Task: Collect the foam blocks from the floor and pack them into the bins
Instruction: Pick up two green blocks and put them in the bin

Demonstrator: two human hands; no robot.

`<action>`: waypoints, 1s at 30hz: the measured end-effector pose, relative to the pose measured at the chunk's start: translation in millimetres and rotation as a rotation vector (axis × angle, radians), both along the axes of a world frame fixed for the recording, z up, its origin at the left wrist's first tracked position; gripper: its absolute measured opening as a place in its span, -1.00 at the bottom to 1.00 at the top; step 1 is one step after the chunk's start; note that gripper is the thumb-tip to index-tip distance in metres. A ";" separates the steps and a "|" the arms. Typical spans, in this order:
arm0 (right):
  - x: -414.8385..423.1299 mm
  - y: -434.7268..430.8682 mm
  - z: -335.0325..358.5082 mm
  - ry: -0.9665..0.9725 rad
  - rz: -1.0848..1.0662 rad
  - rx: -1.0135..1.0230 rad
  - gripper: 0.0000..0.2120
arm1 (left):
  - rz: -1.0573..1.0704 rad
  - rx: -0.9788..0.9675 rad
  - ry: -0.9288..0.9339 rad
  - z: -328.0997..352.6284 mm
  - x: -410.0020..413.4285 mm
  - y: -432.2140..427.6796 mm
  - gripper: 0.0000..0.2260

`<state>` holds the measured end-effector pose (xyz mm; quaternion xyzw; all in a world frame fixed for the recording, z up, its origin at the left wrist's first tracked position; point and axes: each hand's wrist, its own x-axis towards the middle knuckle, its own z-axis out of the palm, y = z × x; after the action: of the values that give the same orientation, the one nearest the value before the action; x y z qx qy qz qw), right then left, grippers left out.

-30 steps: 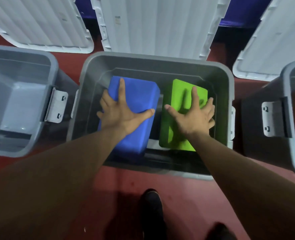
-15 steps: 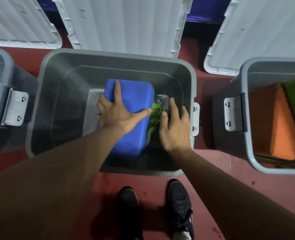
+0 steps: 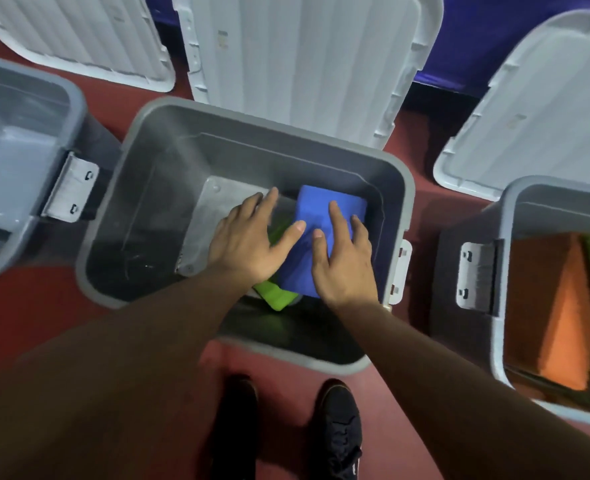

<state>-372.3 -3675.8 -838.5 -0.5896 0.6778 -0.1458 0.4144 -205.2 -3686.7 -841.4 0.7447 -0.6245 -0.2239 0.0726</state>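
Your right hand (image 3: 345,268), fingers apart, presses the blue block (image 3: 316,207); left hand (image 3: 245,247), likewise spread, covers the green block (image 3: 274,296). The bin (image 3: 148,202) has room leftward.

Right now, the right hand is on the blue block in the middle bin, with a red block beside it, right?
No. The head view shows a green block, not red, beside the blue block. The right hand is on the blue block in the middle bin.
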 end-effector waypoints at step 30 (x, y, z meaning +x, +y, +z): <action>331.7 560.0 80.2 0.037 1.262 -0.397 -0.30 | 1.054 -0.082 -0.209 105.1 220.9 747.7 -0.31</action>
<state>-40.7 -3115.8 -758.3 -0.9412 0.1696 0.0127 0.2920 15.7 -2939.0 -736.3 0.9720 -0.1782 -0.0574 0.1417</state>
